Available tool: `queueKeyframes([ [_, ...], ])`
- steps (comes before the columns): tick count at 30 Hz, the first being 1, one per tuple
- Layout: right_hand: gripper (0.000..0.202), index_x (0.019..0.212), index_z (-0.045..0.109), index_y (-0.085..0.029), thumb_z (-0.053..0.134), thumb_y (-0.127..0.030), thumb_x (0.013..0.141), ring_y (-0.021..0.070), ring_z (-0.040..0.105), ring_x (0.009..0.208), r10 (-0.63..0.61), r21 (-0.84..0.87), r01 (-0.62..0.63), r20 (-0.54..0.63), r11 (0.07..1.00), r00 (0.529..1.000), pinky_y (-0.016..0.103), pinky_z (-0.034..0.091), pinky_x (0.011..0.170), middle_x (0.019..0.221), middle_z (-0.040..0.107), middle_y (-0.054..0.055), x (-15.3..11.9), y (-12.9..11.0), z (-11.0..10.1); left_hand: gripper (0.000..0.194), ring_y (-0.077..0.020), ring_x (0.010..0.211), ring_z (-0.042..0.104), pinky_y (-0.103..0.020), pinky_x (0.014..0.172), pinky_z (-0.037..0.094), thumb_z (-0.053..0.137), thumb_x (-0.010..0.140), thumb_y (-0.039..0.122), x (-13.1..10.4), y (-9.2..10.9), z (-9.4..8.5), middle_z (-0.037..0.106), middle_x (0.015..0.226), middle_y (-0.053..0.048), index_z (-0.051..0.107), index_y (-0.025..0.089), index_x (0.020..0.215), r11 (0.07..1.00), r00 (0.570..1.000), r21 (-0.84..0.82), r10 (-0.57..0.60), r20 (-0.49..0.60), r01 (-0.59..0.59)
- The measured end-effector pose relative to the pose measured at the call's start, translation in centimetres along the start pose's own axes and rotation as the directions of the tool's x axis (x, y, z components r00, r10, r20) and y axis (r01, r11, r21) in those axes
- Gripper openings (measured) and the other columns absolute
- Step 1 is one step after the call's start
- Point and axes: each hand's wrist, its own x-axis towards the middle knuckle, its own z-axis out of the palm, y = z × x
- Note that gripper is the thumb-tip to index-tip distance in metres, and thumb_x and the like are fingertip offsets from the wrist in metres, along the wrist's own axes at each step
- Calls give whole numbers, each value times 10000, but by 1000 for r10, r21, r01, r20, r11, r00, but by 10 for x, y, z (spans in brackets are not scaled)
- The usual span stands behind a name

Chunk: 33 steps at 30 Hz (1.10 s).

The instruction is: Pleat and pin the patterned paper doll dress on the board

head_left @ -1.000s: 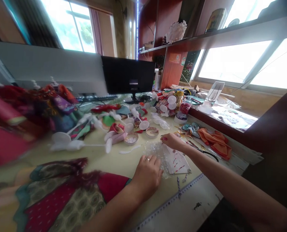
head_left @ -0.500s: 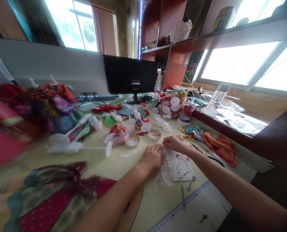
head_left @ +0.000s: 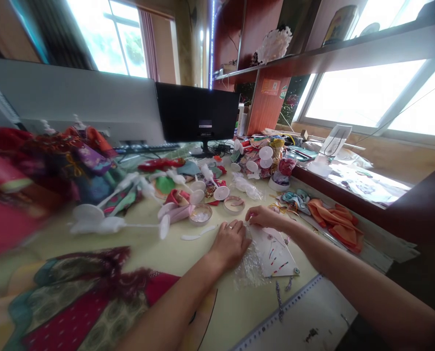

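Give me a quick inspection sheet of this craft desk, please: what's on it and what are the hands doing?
Surface: pale yellow table, crowded; a ruler lies along the near edge.
Job's things: crinkled clear plastic bag beside a white card with small red pieces.
Clutter: patterned fabric, white stands, small round dishes, orange cloth.
Hands: left hand rests on the bag; right hand touches the card's top edge. Whether either is pinching anything cannot be told.
Cables: a few dark ones behind the monitor.
Surroundings: bright windows, a shelf above with ornaments.
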Motion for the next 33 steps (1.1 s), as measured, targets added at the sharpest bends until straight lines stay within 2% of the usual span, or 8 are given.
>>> queueKeyframes([
  [6,272,1107,529,-159,509,-321,890,183,563,945,-105,-164,95,-50,982,993,377,488,802,1121,544,68,-3,2,-4,265,-253,1134,452,-411,928,319,406,893,348,-1,0,-2,550,1149,-103,532,158,1028,1000,1000,-14,-7,-12,7],
  [13,258,1099,533,-165,499,-320,896,176,565,936,-155,-313,126,-71,941,985,371,489,801,1114,547,67,-6,0,-5,288,-253,1105,467,-410,926,314,416,886,387,-2,0,-4,552,1134,-100,547,165,1015,999,1000,-32,-19,-17,18],
  [23,254,1095,532,-162,497,-319,898,168,571,914,-215,-447,178,-33,877,976,362,496,785,1094,555,65,-9,-8,-6,321,-257,1136,448,-404,943,296,400,893,398,-3,0,-6,544,1167,-99,540,169,1068,997,999,-64,-33,-7,32],
  [33,242,1082,537,-160,493,-314,901,158,577,889,-307,-605,253,15,755,952,350,501,768,1070,564,62,-13,-21,-8,313,-242,1091,471,-395,926,310,405,893,387,-3,0,-8,557,1137,-83,515,177,1097,996,999,-82,-34,-8,33],
])
